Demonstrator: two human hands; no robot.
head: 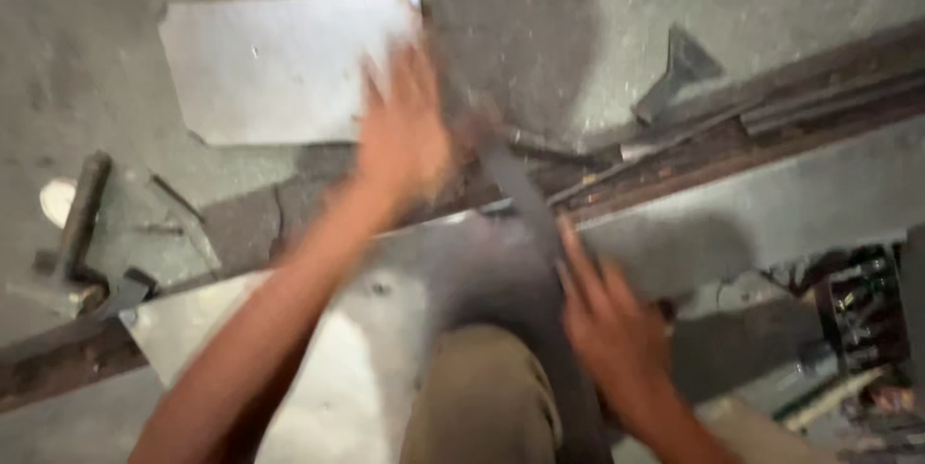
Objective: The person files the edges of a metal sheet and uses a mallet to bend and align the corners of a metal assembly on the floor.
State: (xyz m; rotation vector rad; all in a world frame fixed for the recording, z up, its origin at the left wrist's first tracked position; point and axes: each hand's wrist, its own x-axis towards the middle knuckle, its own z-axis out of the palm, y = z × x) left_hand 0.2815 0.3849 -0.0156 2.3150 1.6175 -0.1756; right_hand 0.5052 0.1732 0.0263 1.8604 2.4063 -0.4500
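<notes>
Metal strip (520,196), dark and blurred, lies between left hand (405,132) and right hand (612,329); fingers spread, grasp indeterminate. Steel sheet (279,64) beyond, rusty rail (752,127) right, hammer (82,218) left.

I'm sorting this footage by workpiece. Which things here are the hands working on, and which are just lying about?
In hand:
left hand
right hand
dark metal strip between them, blurred
metal sheet beneath

Lying about:
second metal sheet
hammer
triangular bracket
rusty rail

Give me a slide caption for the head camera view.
Blurred left hand and right hand reach over metal sheets and a rusty rail.
</notes>
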